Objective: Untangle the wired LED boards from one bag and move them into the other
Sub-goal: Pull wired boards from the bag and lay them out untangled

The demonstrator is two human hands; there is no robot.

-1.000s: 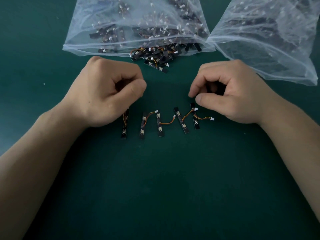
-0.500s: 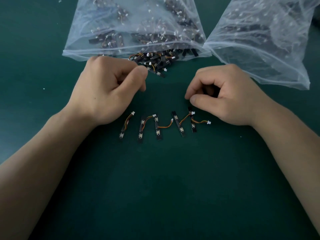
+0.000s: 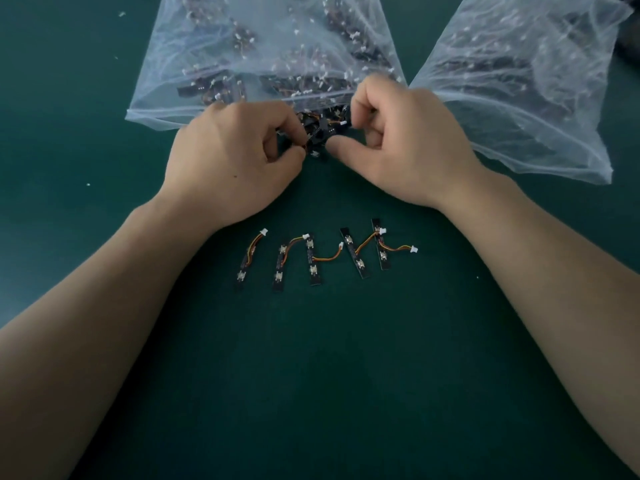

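Hands: left hand point(image 3: 235, 157) and right hand point(image 3: 398, 147), upper centre, both pinch the tangled boards point(image 3: 320, 128) between thumb and curled fingers.
Boards: clump at the mouth of the upper-left bag point(image 3: 263, 46); five separated boards point(image 3: 313, 261) lie mid-frame.
Handling: likely light, stiff strips on fragile wires; hold board edges, not wires.

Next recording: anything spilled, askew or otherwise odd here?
A tangled clump of LED boards spills from the mouth of the left bag onto the mat; the left hand and right hand pinch it. In the row of five boards, the fourth board lies tilted, its connector resting on the fifth board.
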